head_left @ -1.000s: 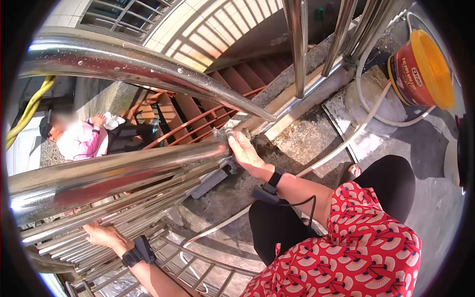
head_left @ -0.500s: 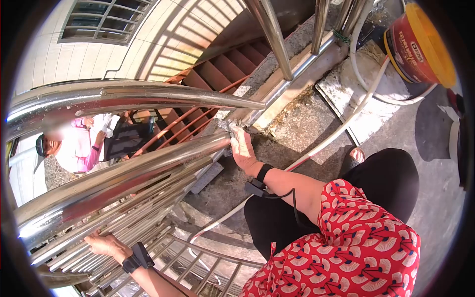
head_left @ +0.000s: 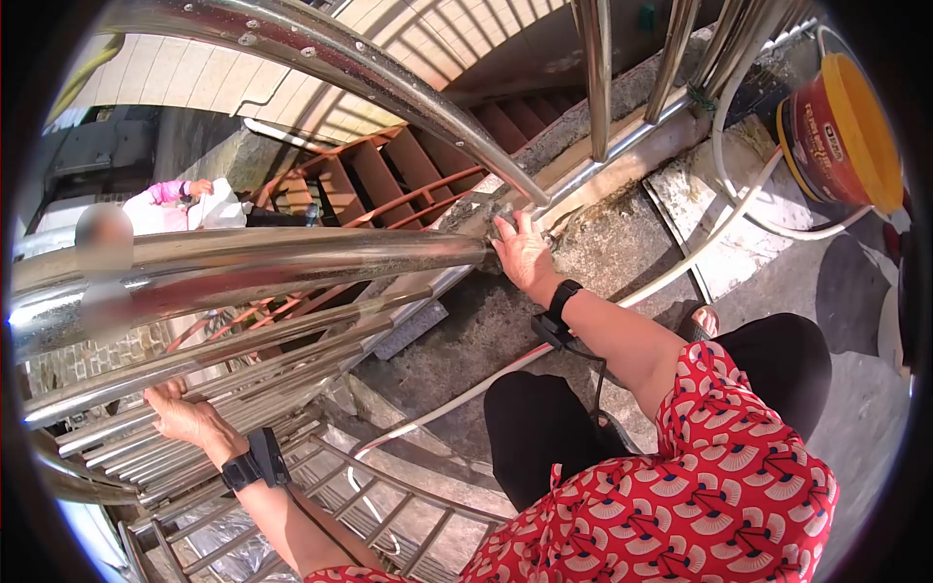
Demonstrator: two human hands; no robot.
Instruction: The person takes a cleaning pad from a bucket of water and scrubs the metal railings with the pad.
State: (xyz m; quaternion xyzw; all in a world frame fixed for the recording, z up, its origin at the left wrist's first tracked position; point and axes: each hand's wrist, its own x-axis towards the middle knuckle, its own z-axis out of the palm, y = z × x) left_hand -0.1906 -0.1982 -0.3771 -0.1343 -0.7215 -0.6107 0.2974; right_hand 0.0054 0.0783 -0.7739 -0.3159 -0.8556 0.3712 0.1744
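My left hand [head_left: 190, 416] is at the steel railing at lower left, its fingers curled around one of the thin railing bars [head_left: 292, 338]. My right hand [head_left: 525, 257] reaches to the concrete ledge, fingers apart and tips down on a rough grey patch [head_left: 498, 225] at the foot of the posts. Whether that patch is mortar or a wet cloth, I cannot tell. A thick shiny post [head_left: 389, 251] ends just left of these fingers, and another thick post [head_left: 428, 107] meets a steel bottom rail [head_left: 573, 185] above them.
A red bucket with a yellow rim [head_left: 826, 131] stands at upper right, a pale hose [head_left: 671, 277] running past it and under my arm. Beyond the railing, rust-red stairs [head_left: 379, 180] descend. A person in a pink sleeve [head_left: 167, 192] is below at left, holding something white.
My view has turned, so the railing and bucket sit differently. The right hand's fingers have spread on the ledge. My left hand stays at the bars. The person below appears further up the frame.
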